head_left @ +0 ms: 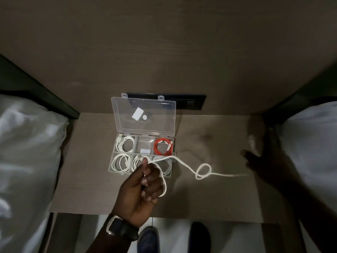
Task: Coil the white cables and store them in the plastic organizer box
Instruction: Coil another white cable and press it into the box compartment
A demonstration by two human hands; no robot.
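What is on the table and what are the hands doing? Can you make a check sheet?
Surface: brown wooden table, mostly bare.
Job's things: clear organizer box open, lid up; white coils in four compartments, top middle nearly empty.
Clutter: orange cable coiled in the top right compartment.
Hands: left hand grips a loose white cable; right hand open, blurred.
Cables: loose cable loops at the left hand, trails right with one small loop.
Surroundings: white bedding both sides, black panel behind the box.
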